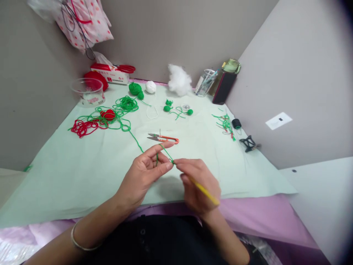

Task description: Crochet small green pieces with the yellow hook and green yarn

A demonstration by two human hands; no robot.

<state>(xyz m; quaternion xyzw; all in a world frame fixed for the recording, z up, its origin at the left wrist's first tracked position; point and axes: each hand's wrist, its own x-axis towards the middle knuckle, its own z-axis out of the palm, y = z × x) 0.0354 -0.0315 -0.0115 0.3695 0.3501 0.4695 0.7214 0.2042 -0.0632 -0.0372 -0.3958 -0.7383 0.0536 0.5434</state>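
Observation:
My left hand [142, 173] pinches a small bit of green yarn [167, 151] between thumb and fingers, with the strand passing over its raised index finger. Closed around a yellow-handled crochet hook [205, 192], my right hand [199, 180] meets the left at the fingertips; the hook's tip is too small to make out. From the left hand the strand runs back to a loose green yarn tangle [128, 105]. Just beyond the fingers lie orange thread snips [168, 140], blades pointing left.
Red yarn [84, 128] lies at left by a clear tub [91, 97]. Farther back are a tissue box [117, 76], a green ball [135, 88], a white ball [150, 87], stuffing [179, 81] and small green pieces [167, 108]. Yarn scraps [224, 123] and a black spool [236, 123] sit right.

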